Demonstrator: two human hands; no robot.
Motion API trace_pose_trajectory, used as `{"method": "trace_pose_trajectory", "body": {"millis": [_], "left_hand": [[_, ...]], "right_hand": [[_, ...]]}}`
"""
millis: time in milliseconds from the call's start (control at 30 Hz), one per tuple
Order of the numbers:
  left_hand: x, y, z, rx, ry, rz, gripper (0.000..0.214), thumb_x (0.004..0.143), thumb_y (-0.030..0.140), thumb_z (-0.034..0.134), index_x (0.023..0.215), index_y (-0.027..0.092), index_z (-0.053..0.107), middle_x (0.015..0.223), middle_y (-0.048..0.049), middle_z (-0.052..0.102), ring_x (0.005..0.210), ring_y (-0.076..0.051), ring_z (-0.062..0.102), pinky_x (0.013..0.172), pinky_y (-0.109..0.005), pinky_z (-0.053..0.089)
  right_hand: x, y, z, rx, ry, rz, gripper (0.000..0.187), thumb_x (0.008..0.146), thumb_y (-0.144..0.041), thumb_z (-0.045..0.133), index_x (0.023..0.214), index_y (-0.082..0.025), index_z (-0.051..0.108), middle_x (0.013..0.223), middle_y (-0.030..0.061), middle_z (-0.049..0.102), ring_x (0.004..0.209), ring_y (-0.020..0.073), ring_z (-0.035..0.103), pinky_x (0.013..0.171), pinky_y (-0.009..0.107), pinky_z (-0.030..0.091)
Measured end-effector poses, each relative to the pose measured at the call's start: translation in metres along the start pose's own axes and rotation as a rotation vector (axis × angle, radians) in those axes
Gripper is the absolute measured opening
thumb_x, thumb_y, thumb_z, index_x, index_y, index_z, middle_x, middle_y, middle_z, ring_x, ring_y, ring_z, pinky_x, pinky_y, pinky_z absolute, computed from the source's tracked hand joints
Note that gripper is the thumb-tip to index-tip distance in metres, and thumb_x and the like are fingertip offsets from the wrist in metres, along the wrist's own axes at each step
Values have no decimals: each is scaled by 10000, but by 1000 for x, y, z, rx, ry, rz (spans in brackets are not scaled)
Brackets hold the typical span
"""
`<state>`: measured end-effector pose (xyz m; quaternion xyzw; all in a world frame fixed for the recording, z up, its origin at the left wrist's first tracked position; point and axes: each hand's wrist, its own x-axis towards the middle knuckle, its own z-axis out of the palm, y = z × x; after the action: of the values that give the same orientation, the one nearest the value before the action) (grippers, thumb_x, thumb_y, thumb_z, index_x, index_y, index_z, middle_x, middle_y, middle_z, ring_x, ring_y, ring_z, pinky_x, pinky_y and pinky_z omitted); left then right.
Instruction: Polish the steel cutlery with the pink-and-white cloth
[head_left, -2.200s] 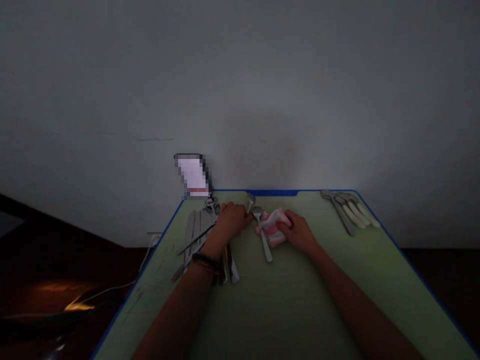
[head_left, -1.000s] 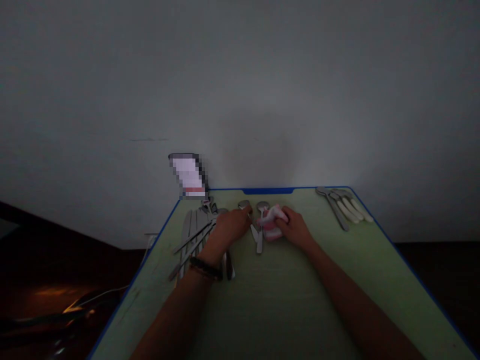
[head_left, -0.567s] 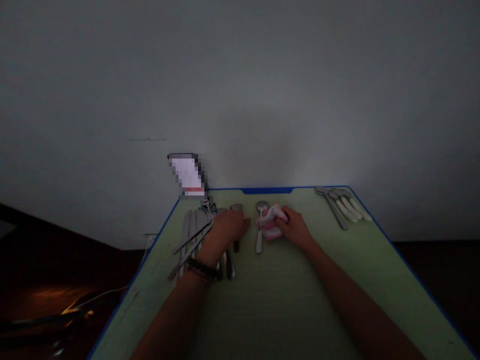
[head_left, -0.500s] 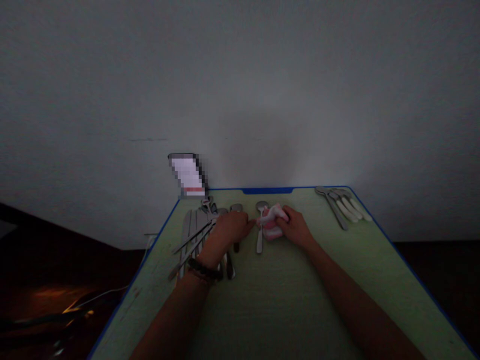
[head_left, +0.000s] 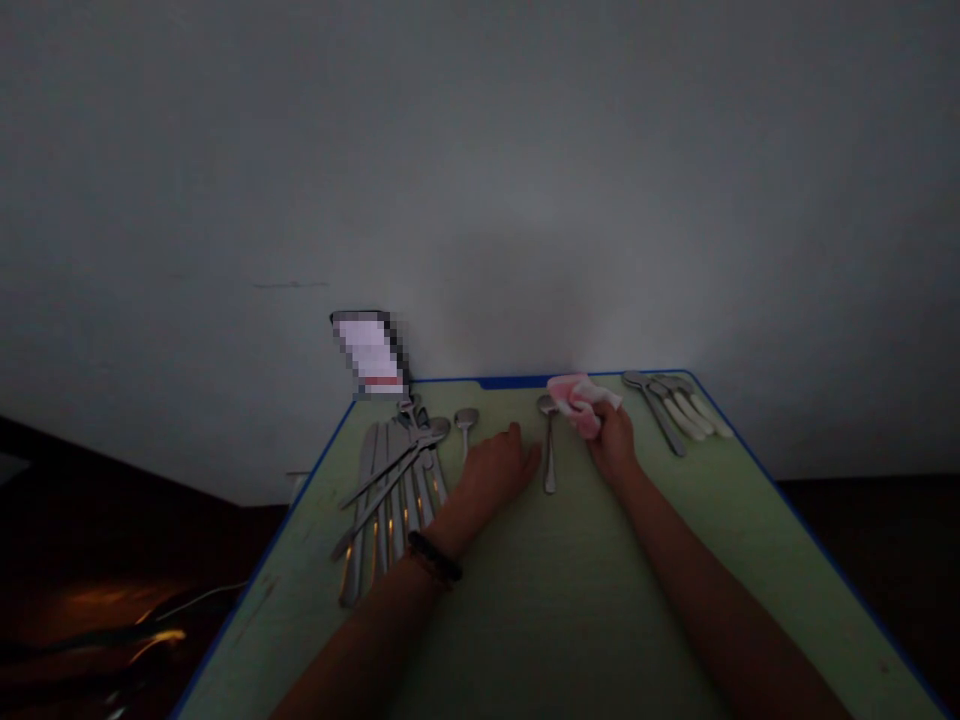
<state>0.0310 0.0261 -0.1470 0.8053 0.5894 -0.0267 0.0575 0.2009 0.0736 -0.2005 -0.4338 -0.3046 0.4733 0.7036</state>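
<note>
Table [head_left: 600, 620]: pale green top, blue edging, close against a grey wall [head_left: 480, 180]. On its far half, between both hands: one metal spoon [head_left: 550, 455], lying flat, bowl toward the wall, handle toward the wearer. Left hand [head_left: 496, 468]: released, fingers loosely bent, nothing visible in its grasp; thumb just beside the handle of the metal spoon, contact not certain. At left wrist: dark bracelet [head_left: 435, 556]. Right hand [head_left: 615, 440]: grasping a crumpled pink-and-white cloth [head_left: 581, 402], its loose folds near the bowl of the metal spoon, on the right. Left of the left hand: second spoon [head_left: 466, 419], bowl toward the wall, lower handle hidden behind the hand. Further left: row of metal knives [head_left: 394, 535], side by side, with two utensils [head_left: 375, 506] laid diagonally across, at least one with a spoon bowl. Far right corner: long-handled spoon [head_left: 660, 418], beside fanned white-handled utensils [head_left: 690, 418], metal heads toward the wall. Far left corner: phone-like device [head_left: 369, 350], pixelated, tilted.
</note>
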Motion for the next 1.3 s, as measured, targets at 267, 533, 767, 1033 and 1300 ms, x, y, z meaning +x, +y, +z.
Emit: {"method": "trace_pose_trajectory", "body": {"millis": [267, 533, 767, 1033, 1300], "left_hand": [[3, 25, 3, 40, -35, -8, 306, 863, 274, 392, 993, 92, 602, 938, -195, 642, 898, -300, 626, 730, -381, 464], [3, 16, 3, 58, -83, 2, 327, 867, 143, 343, 1126, 67, 527, 874, -208, 657, 873, -296, 644, 712, -387, 475], [0, 2, 3, 9, -88, 65, 313, 886, 228, 355, 1170, 117, 429, 910, -154, 664, 822, -248, 651, 688, -334, 478], [-5, -3, 5, -34, 24, 32, 341, 910, 379, 306, 1097, 147, 472, 881, -126, 667, 792, -262, 652, 650, -342, 467], [-13, -10, 15, -422, 327, 91, 621, 801, 463, 532, 1317, 244, 264, 887, -12, 655, 700, -181, 650, 601, -262, 462]], "right_hand": [[8, -4, -7, 214, -83, 166, 172, 621, -157, 532, 781, -167, 595, 786, 10, 661, 711, 134, 623, 677, 252, 522], [2, -9, -2, 90, -206, 155, 220, 647, -221, 553, 861, -172, 574, 901, 44, 650, 808, 175, 612, 741, 302, 500], [-10, -8, 1, -475, -128, -164, 442, 664, -299, 577, 1079, -183, 482, 997, 59, 592, 800, 163, 570, 698, 283, 460], [-15, -15, 1, -513, -42, -191, 298, 697, -364, 544, 937, -193, 492, 799, 1, 548, 697, 147, 507, 606, 243, 415], [-15, -27, -3, -355, -434, -91, 244, 596, -312, 688, 796, -197, 608, 821, -13, 590, 752, 147, 535, 669, 248, 416]]}}
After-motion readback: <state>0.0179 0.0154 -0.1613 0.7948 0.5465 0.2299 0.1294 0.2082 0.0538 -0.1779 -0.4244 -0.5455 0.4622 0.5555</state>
